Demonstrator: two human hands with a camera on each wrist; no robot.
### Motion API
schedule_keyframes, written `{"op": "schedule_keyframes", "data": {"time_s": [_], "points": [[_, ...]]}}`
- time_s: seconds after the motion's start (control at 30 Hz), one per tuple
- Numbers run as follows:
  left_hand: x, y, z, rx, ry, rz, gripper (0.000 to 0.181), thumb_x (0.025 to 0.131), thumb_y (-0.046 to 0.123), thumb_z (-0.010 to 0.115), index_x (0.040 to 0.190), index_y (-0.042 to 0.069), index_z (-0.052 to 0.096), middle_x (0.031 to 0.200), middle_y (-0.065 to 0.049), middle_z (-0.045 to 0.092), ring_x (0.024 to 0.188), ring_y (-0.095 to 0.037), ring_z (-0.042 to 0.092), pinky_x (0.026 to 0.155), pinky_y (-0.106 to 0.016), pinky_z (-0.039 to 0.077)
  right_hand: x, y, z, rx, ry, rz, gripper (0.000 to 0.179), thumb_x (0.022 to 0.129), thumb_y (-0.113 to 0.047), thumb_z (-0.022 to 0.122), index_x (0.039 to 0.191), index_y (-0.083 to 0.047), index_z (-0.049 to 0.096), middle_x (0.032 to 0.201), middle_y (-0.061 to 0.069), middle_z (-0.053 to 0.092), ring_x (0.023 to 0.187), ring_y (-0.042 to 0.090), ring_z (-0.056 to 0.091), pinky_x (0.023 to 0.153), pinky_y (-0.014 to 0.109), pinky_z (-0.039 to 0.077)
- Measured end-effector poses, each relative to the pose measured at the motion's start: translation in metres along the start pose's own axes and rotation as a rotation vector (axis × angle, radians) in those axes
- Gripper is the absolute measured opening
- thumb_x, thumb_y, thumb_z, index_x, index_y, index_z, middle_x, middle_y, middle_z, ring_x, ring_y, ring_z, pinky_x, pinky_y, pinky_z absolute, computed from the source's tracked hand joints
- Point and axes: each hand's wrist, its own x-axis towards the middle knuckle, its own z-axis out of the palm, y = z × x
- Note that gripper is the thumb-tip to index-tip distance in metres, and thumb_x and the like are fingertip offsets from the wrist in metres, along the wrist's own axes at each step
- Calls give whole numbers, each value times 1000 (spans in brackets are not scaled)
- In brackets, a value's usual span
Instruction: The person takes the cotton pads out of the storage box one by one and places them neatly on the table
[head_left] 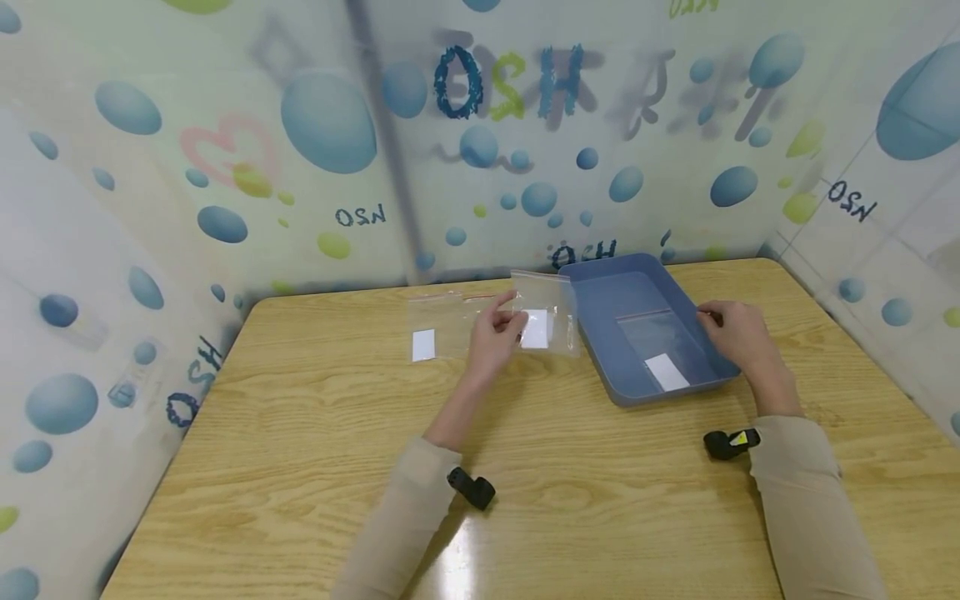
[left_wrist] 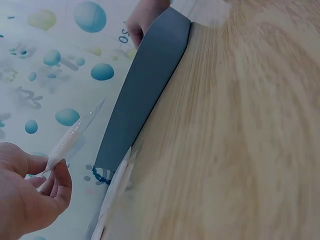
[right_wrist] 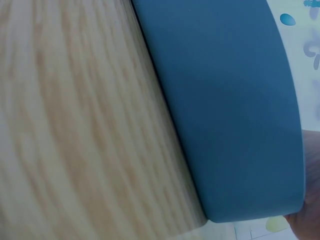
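Note:
My left hand [head_left: 491, 340] pinches a clear zip bag [head_left: 561, 333] by its side, thumb against fingers. A white card shows inside that bag, and in the left wrist view the bag [left_wrist: 72, 137] is seen nearly edge-on, raised above the table. My right hand [head_left: 738, 333] holds the right rim of a blue-grey tray [head_left: 622, 292], its fingers curled at the edge. Inside the tray lies another clear zip bag [head_left: 651, 335] with a white card at its lower end. In the right wrist view the tray's outer wall [right_wrist: 230, 110] hides most of the right hand.
Left of my left hand, more clear bag material [head_left: 452, 329] lies on the wooden table [head_left: 315, 433], with a white card [head_left: 423, 344] at its left end. A wall [head_left: 480, 217] printed with bubbles and letters stands right behind the table's back edge.

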Motion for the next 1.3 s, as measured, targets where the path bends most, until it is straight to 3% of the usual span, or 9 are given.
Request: {"op": "schedule_keyframes", "data": {"time_s": [0.23,0.7,0.87,1.0,1.3], "points": [[-1,2,-16,-2,8,36,42,101,9,63,142,7,56,103,-16,68,80,-13,60,70,-21,50,0,-1,0,0,6,-4,26,102,-3,55,115,18,64,105,36,66,83,42,64,70,55,50],[-3,7,-56,19,54,38,43,101,12,63,143,9,55,102,-13,67,82,-16,61,70,-23,50,1,2,-1,1,2,-15,27,102,-4,57,115,19,63,104,37,65,82,45,64,69,56,51],[1,0,-71,16,84,36,43,102,11,62,143,8,55,105,-19,68,85,-22,61,72,-22,51,0,2,-1,-6,4,-15,27,102,-4,57,115,19,63,104,37,65,80,43,64,68,56,51],[1,-1,-83,15,102,38,43,102,8,61,143,6,54,105,-22,67,80,-17,59,72,-21,51,0,1,0,-8,5,-11,27,102,-4,57,115,19,63,105,37,65,81,43,64,68,55,50],[1,-4,-106,30,142,35,43,101,8,62,143,3,54,97,-11,66,74,-9,56,71,-21,49,-1,1,-1,-2,2,-9,28,102,-4,56,116,19,63,105,37,65,82,43,63,68,55,51]]}}
